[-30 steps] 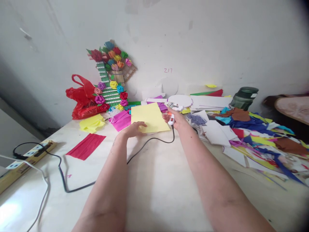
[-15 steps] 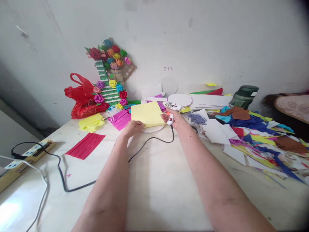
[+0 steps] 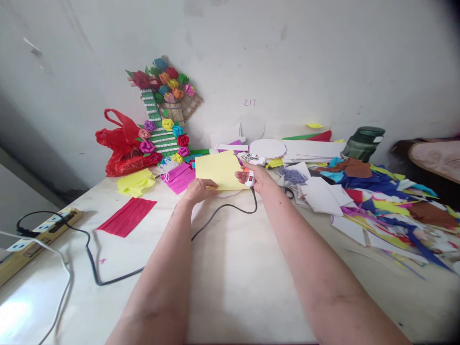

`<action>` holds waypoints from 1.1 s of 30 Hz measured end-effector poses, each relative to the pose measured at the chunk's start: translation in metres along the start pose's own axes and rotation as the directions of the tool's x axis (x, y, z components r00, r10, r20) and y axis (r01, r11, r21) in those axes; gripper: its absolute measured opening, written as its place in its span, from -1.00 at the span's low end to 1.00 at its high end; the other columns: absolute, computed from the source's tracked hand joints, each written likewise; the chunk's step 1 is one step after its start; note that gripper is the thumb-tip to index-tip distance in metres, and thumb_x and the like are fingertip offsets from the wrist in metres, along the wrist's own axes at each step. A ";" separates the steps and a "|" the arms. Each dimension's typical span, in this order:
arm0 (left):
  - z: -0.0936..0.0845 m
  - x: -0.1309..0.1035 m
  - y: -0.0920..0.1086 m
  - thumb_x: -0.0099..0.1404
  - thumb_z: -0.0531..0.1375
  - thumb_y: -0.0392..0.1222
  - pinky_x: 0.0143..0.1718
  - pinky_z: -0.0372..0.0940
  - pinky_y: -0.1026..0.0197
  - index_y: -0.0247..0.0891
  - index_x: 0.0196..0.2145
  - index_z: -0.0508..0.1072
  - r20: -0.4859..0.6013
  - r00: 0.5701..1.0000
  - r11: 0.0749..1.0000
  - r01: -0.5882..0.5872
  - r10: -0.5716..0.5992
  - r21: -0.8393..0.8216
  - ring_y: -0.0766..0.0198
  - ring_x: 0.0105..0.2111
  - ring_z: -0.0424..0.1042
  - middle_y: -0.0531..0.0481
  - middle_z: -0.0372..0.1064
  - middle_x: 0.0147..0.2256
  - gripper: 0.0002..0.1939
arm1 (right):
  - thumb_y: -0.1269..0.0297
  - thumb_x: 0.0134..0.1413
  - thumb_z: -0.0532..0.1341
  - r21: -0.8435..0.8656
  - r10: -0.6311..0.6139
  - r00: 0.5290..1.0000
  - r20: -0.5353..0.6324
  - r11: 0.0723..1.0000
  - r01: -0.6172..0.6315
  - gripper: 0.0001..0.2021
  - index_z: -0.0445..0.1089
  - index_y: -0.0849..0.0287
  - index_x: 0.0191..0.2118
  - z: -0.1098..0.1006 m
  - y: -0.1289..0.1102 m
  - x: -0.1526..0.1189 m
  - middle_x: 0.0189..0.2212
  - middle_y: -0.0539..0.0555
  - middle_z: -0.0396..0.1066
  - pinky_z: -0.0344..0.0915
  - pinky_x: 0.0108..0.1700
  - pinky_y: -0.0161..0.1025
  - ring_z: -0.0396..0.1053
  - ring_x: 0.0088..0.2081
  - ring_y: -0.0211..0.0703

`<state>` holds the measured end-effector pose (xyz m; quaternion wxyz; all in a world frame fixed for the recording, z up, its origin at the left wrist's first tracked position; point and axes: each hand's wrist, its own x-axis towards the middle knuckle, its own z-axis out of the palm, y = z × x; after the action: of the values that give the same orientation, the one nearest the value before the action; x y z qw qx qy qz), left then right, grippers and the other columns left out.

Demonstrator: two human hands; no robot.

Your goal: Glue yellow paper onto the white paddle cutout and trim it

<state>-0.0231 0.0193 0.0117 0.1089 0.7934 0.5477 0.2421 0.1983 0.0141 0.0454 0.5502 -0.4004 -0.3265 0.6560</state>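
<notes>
The head camera looks over a pale table (image 3: pixel 251 278) set against a wall, with two bare hands meeting toward the middle of its far edge. The left hand (image 3: pixel 200 189) has a narrow grip, pinching a yellow sheet (image 3: pixel 219 167) at its near left corner. The sheet lies in front of the far edge, between the hands; part of a rounded white card (image 3: pixel 232 194) peeks out under its near side. The right hand (image 3: pixel 264 178) has its grip closed around the handle of a white glue gun (image 3: pixel 250 178) with a red switch, some fingers loosely extended. The gun's front end is beside the sheet's right edge; whether they touch cannot be told. From the handle a black cord (image 3: pixel 226 205) curves toward the near left and passes behind the left forearm.

A power strip (image 3: pixel 46 239) lies along the left edge, with red crepe paper (image 3: pixel 127 217) to its right. Toward the far left corner are yellow crepe paper (image 3: pixel 135 182), a red plastic bag (image 3: pixel 122 151) and a green-and-white slatted craft with paper flowers (image 3: pixel 166 141). Magenta paper (image 3: pixel 178 178) lies just left of the sheet. Colored scraps (image 3: pixel 386 201) spread toward the right edge, and a dark green bottle (image 3: pixel 363 143) stands near the far right corner.
</notes>
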 end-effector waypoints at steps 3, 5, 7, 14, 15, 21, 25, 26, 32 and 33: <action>0.000 0.000 0.002 -0.03 0.19 -0.04 -0.25 0.22 0.25 -0.10 -0.34 0.52 0.009 1.000 1.000 -0.006 0.006 0.027 0.17 -0.27 0.38 0.05 0.45 -0.28 -0.73 | 0.23 -0.06 0.21 0.000 -0.006 1.000 0.009 1.000 0.006 -0.82 0.25 0.23 -0.43 0.000 0.000 -0.001 -0.67 0.03 0.34 0.34 -0.50 -0.27 0.39 -0.57 -0.19; 0.000 0.000 0.003 -0.01 0.18 -0.05 -0.22 0.22 0.27 -0.10 -0.35 0.53 0.026 0.999 1.000 -0.021 0.020 0.024 0.19 -0.26 0.38 0.06 0.45 -0.27 -0.76 | 0.23 -0.06 0.21 -0.003 0.003 1.000 0.018 1.000 -0.003 -0.82 0.25 0.23 -0.43 0.001 0.001 -0.001 -0.68 0.03 0.33 0.35 -0.49 -0.24 0.39 -0.58 -0.18; -0.001 -0.001 0.004 -0.02 0.19 -0.01 -0.17 0.21 0.27 -0.10 -0.32 0.52 0.048 0.998 0.998 -0.045 0.043 0.044 0.18 -0.21 0.36 0.05 0.44 -0.23 -0.72 | 0.23 -0.06 0.21 -0.007 0.027 0.999 0.024 1.000 -0.026 -0.82 0.25 0.24 -0.44 0.002 0.003 -0.002 -0.68 0.03 0.32 0.36 -0.48 -0.22 0.38 -0.58 -0.18; -0.002 0.000 0.013 0.23 -0.09 0.09 0.16 -0.28 0.15 -0.04 -0.07 0.39 0.182 0.973 0.980 -0.165 0.143 0.113 0.22 0.20 -0.25 0.19 0.17 0.07 -0.56 | 0.31 -0.03 0.19 -0.005 0.059 0.998 0.012 0.998 -0.059 -0.86 0.23 0.26 -0.44 0.006 0.006 -0.004 -0.69 0.02 0.30 0.37 -0.46 -0.23 0.37 -0.60 -0.21; -0.002 0.001 0.014 0.25 -0.13 0.08 0.17 -0.37 0.11 -0.03 -0.05 0.37 0.197 0.969 0.978 -0.174 0.148 0.119 0.22 0.21 -0.34 0.20 0.11 0.11 -0.55 | 0.31 -0.02 0.18 -0.006 0.057 0.998 0.013 0.998 -0.057 -0.87 0.23 0.26 -0.44 0.006 0.006 -0.004 -0.68 0.02 0.30 0.37 -0.46 -0.22 0.37 -0.60 -0.21; 0.004 -0.001 0.021 0.23 -0.19 0.19 0.12 -0.51 -0.10 0.04 0.01 0.30 0.227 0.968 0.978 -0.145 0.109 0.149 0.04 0.17 -0.69 0.22 -0.39 0.23 -0.48 | 0.35 0.01 0.15 -0.007 0.056 0.998 0.001 0.998 -0.056 -0.90 0.22 0.27 -0.44 0.008 0.005 -0.004 -0.70 0.02 0.30 0.38 -0.47 -0.24 0.35 -0.63 -0.25; 0.008 -0.001 0.024 0.21 -0.22 0.22 0.11 -0.50 -0.10 0.06 0.03 0.27 0.264 0.960 0.974 -0.140 0.090 0.177 0.05 0.18 -0.66 0.20 -0.40 0.23 -0.45 | 0.36 0.01 0.14 -0.003 0.062 0.998 0.002 0.998 -0.062 -0.90 0.23 0.27 -0.45 0.009 0.005 -0.006 -0.72 0.00 0.29 0.37 -0.48 -0.26 0.33 -0.64 -0.26; 0.008 -0.001 0.024 0.22 -0.23 0.22 0.11 -0.50 -0.10 0.06 0.03 0.26 0.268 0.959 0.973 -0.143 0.092 0.179 0.05 0.18 -0.66 0.20 -0.40 0.23 -0.45 | 0.36 0.01 0.14 -0.002 0.059 0.998 0.002 0.998 -0.059 -0.90 0.23 0.27 -0.45 0.009 0.005 -0.006 -0.73 -0.01 0.28 0.37 -0.49 -0.27 0.33 -0.65 -0.27; 0.008 -0.003 0.025 0.23 -0.23 0.19 0.10 -0.53 -0.10 0.11 0.07 0.20 0.236 0.966 0.974 -0.146 0.103 0.172 0.05 0.17 -0.67 0.24 -0.45 0.23 -0.48 | 0.32 -0.03 0.19 0.009 0.047 0.999 -0.009 0.999 -0.047 -0.86 0.22 0.26 -0.46 0.007 0.006 -0.002 -0.73 -0.01 0.27 0.36 -0.51 -0.27 0.34 -0.63 -0.24; 0.008 -0.003 0.026 0.23 -0.23 0.19 0.10 -0.54 -0.10 0.11 0.07 0.19 0.241 0.966 0.975 -0.141 0.097 0.172 0.05 0.18 -0.67 0.25 -0.43 0.23 -0.48 | 0.32 -0.03 0.19 0.011 0.047 0.999 -0.011 0.999 -0.047 -0.86 0.22 0.26 -0.46 0.006 0.006 -0.002 -0.73 -0.01 0.27 0.36 -0.51 -0.27 0.34 -0.63 -0.24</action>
<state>0.0009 0.0073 0.0149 0.0815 0.8546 0.5028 0.1015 0.1901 0.0115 0.0435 0.5386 -0.4086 -0.3107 0.6681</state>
